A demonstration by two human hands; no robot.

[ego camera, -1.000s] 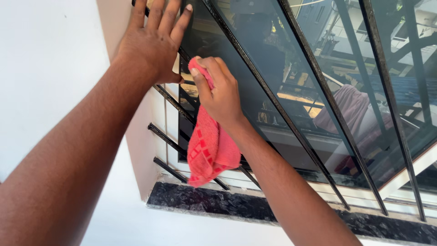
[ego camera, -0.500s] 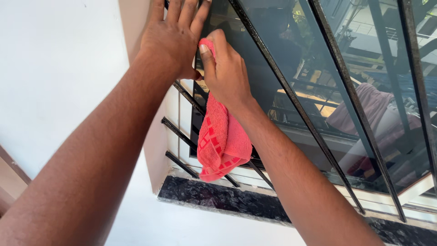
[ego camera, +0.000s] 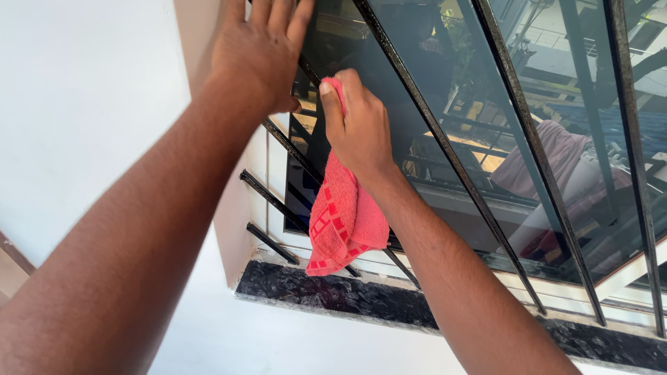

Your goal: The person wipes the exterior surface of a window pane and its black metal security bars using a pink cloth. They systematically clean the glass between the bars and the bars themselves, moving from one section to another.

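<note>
- The right hand [ego camera: 358, 128] is closed around a pink cloth [ego camera: 344, 215] and presses its upper part against the dark window glass [ego camera: 417, 118], between the black bars [ego camera: 445, 153]; the rest of the cloth hangs down below the wrist.
- The left hand [ego camera: 260, 52] lies flat with fingers stretched out on the frame at the left edge, holding nothing.
- The step seems to be wiping the pane; the next stroke needs the cloth to pass carefully between the bars.
- Below is a dark stone sill [ego camera: 361, 298], and a white wall [ego camera: 83, 104] stands at the left.
</note>
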